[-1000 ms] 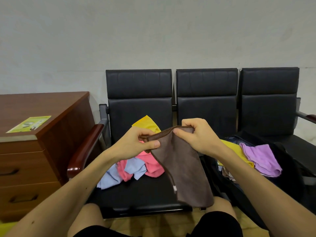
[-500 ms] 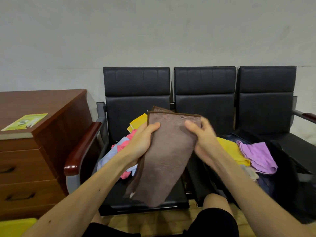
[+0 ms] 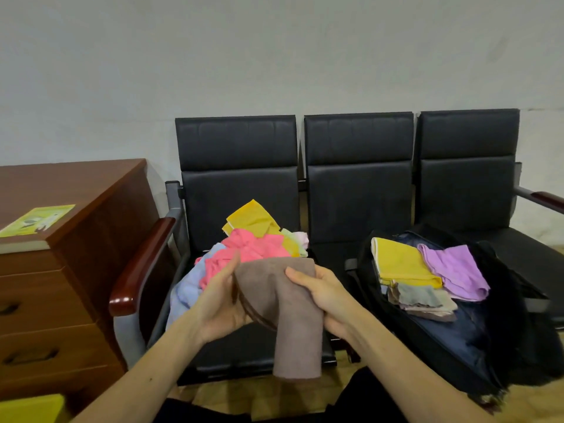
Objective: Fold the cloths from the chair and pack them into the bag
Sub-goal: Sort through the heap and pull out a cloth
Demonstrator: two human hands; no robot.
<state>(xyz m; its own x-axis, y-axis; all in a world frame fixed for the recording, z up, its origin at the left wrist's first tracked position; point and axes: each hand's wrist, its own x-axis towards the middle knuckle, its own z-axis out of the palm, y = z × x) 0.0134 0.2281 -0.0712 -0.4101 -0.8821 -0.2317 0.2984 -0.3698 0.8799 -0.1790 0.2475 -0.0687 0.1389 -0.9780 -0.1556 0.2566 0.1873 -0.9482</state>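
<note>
Brown cloth (image 3: 297, 331) is now a narrow doubled strip, held low in front of the left seat of the chair (image 3: 238, 166), its free end hanging down past the seat's front edge. Half a second ago it was a broad panel raised between the hands; a second ago it hung open from its top edge. So the lengthwise fold looks done. Judgement: one cross fold left, then it goes over to the bag. Right hand (image 3: 326, 297) pinches the strip's upper right side, thumb on top, fingers tucked behind. Left hand (image 3: 222, 300) stands palm inward against the left folded edge, thumb up, the cloth lying in the cupped palm. Its fingers are hidden by the fabric, so I cannot tell whether they curl round it. Both forearms come in low from the bottom of the view, wrists close together. Behind the hands the unfolded pile remains on the seat: pink cloth (image 3: 244, 251), yellow cloth (image 3: 253, 218), blue cloth (image 3: 183, 291). The black bag (image 3: 451, 337) lies open across the middle and right seats, folded pieces already lying on it. Much is left to fold.
</note>
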